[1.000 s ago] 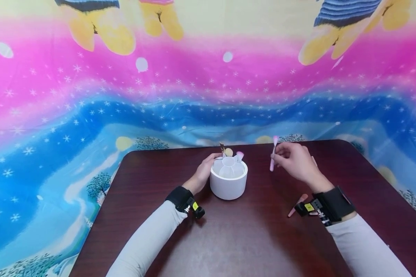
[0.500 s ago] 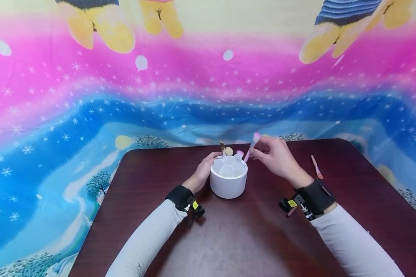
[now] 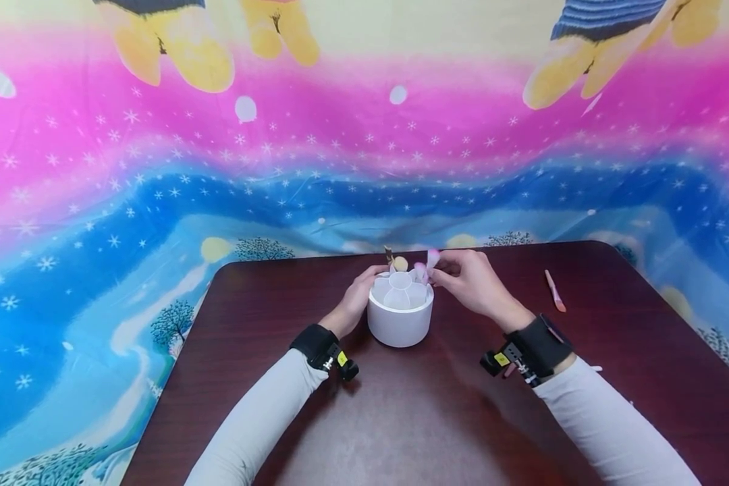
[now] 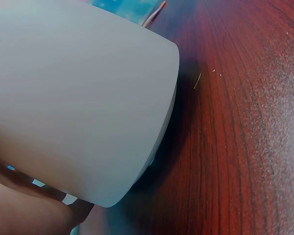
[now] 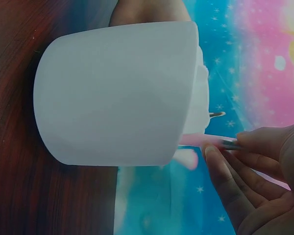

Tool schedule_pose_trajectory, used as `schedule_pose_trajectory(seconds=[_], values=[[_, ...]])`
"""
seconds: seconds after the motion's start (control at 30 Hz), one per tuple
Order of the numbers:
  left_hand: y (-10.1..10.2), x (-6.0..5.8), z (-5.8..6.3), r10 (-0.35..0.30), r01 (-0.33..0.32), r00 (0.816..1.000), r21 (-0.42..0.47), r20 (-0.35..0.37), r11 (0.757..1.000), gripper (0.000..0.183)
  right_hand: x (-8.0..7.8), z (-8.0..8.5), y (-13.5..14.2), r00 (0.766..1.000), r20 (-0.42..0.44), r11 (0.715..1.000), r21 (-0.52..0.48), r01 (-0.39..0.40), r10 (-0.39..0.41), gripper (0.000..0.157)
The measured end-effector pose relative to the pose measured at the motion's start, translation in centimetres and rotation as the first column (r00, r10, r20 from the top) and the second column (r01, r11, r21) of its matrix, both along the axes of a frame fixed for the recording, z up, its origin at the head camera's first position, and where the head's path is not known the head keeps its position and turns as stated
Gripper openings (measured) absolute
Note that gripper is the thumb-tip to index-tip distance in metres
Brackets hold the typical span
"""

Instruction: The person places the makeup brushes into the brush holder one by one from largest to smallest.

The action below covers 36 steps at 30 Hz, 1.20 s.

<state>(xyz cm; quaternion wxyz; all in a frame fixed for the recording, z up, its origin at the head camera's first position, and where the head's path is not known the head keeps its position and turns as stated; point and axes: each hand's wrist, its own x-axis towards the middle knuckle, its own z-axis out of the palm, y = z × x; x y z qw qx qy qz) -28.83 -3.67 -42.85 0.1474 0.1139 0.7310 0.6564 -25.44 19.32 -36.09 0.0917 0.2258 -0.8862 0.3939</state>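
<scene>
A white round makeup brush holder [image 3: 399, 327] with petal-like compartments stands upright on the table. My left hand [image 3: 354, 300] holds it around its left side, fingertips partly hidden behind it. My right hand [image 3: 476, 283] pinches a pink makeup brush [image 5: 193, 140] between thumb and fingers at the holder's right rim. The bristles of this brush point up, and the lower end of its pink handle is inside the holder. Beside it, another pink-tipped brush [image 3: 421, 271] rises from the holder. A pale yellow round tip [image 3: 400, 264] and a thin gold-brown piece [image 3: 389, 254] show at the back.
A pink-handled brush [image 3: 555, 291] lies on the dark wooden table [image 3: 395, 418] to the right. Another small pink item [image 3: 509, 370] is mostly hidden behind the right wrist camera. A patterned cloth [image 3: 352, 209] hangs behind the table.
My right hand has moved left with the pink brush, then lowered its handle into the holder's right side. The left hand has stayed on the holder.
</scene>
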Motion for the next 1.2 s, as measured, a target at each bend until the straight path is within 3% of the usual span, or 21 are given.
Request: schedule_pose_trajectory(seconds=[0.13,0.23,0.5,0.63,0.77,0.83,1.0,1.2], values=[[0.1,-1.0,-1.5,0.015,-0.015,1.0,0.023,0.005,1.0,0.037,0.0,-0.1,0.3,1.0,0.025,1.0,0.011,0.009,-0.009,0.017],[0.1,-1.2,-1.9,0.03,-0.03,1.0,0.022,-0.008,0.999,0.037,-0.1,-0.2,0.8,0.999,0.022,0.999,0.022,0.023,-0.024,0.015],[0.0,-1.3,-1.7,0.003,-0.004,1.0,0.018,0.003,1.0,0.038,0.6,-0.9,3.9,0.998,-0.001,0.995,0.079,0.058,-0.058,0.011],[-0.2,-0.5,-0.4,-0.016,0.016,1.0,0.006,0.019,1.0,0.039,1.6,-2.1,6.3,0.997,0.014,0.987,0.14,0.077,-0.08,0.011],[0.0,-0.5,-0.6,-0.008,0.008,1.0,0.006,0.008,1.0,0.039,3.1,-3.8,8.7,0.991,0.07,0.972,0.211,0.101,-0.118,0.013],[0.0,-1.0,-1.4,0.004,-0.004,1.0,0.015,-0.001,1.0,0.038,3.8,-4.6,9.8,0.985,0.094,0.96,0.257,0.114,-0.142,0.014],[0.0,-1.3,-1.9,0.03,-0.03,1.0,0.021,-0.008,0.999,0.038,5.4,-6.2,11.8,0.959,0.157,0.919,0.357,0.169,-0.238,0.019],[-0.2,-1.4,-1.7,-0.01,0.01,1.0,0.013,0.009,1.0,0.038,7.2,-7.8,12.6,0.887,0.275,0.856,0.472,0.212,-0.372,0.028]])
